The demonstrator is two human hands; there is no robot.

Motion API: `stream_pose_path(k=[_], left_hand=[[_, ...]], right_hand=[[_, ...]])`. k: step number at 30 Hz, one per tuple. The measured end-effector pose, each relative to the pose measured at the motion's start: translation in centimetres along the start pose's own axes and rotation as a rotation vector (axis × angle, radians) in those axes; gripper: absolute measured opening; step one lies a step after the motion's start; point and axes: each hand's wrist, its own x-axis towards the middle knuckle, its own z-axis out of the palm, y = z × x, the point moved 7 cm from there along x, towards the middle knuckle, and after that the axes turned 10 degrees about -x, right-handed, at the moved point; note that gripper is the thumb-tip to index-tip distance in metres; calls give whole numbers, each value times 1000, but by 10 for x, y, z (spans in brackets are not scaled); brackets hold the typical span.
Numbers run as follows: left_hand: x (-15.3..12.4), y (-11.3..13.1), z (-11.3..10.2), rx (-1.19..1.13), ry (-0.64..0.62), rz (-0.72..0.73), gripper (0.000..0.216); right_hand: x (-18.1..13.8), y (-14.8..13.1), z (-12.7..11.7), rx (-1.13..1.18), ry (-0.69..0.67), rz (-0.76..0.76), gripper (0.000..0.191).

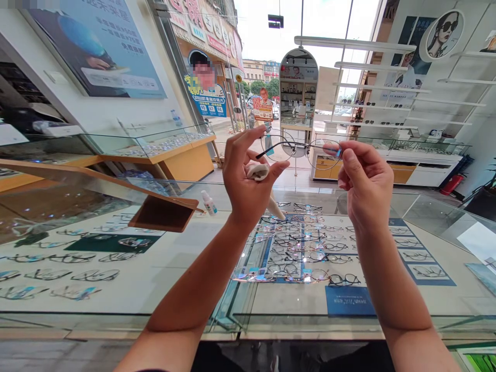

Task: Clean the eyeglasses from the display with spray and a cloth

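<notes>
A pair of thin-rimmed round eyeglasses [300,146] is held up in front of me, above the glass counter. My right hand [370,178] pinches the frame at its right end between thumb and fingers. A dark temple arm crosses behind or in front of the left lens; I cannot tell which. My left hand [250,173] is by the left rim, fingertips close to it, with a whitish cloth [259,171] tucked in the curled fingers. Part of the cloth hangs below the hand. Whether the left fingertips touch the rim is unclear.
Beneath my hands, the glass display case [248,305] holds rows of eyeglasses [343,279]. On the counter stand a small white spray bottle [209,203] and, further left, a brown tray-like piece [163,213]. An oval mirror [298,93] rises beyond my hands.
</notes>
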Motion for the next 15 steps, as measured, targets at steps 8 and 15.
stream_pose_path(k=[8, 15], left_hand=[[1, 4, 4, -39, -16, -7, 61], [4, 4, 3, -118, -15, -23, 59]], right_hand=[[0, 3, -2, -13, 20, 19, 20], [2, 6, -3, -18, 19, 9, 27]])
